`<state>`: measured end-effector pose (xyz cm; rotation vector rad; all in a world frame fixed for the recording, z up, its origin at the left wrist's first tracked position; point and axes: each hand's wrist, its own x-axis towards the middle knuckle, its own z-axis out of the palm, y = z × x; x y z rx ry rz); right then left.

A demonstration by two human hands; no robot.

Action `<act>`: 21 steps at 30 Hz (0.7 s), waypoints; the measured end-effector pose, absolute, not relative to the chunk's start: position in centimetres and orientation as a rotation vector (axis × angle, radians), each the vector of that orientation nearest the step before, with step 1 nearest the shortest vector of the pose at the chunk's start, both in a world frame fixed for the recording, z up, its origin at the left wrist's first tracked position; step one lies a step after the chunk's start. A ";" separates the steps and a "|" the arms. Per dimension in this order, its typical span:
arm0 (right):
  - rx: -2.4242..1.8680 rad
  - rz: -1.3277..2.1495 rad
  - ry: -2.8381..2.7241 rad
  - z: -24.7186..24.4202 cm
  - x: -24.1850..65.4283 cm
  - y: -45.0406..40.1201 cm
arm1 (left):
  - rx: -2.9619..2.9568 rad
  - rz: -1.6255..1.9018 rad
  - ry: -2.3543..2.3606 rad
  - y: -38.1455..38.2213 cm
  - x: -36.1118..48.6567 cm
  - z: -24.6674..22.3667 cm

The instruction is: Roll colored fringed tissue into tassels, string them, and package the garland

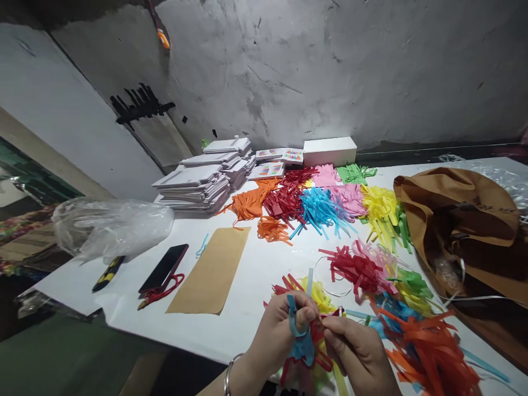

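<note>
A: Where are we holding the blue tassel (303,350)?

B: We're holding it low in our view, near the front edge of the table (251,280), with red and yellow paper strips bunching around it.

A: Which way is it pointing?

B: Its long axis is running roughly up and down as we're looking. The broad part is hanging below our left thumb, and a narrow blue strip is curling up past the thumb.

A: What are our fingers doing?

B: Our left hand (284,327) is curling its fingers in, thumb pressing down on the top of the tassel. Our right hand (357,346) is pinching thumb against forefinger, right beside the left thumb; we're not managing to tell what lies between those tips.

A: How are we standing for room?

B: To the left, a strip of white tabletop is stretching between us and the brown paper (210,272). To the right, orange tassels (433,352) are crowding close to our hand. The front edge is passing beneath our left forearm.
</note>
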<state>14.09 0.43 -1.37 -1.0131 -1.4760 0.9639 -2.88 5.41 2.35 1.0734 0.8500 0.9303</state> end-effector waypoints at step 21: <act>-1.140 0.493 -1.630 1.7 12.8 0.3 | 0.629 0.619 0.482 4.8 -3.0 1.3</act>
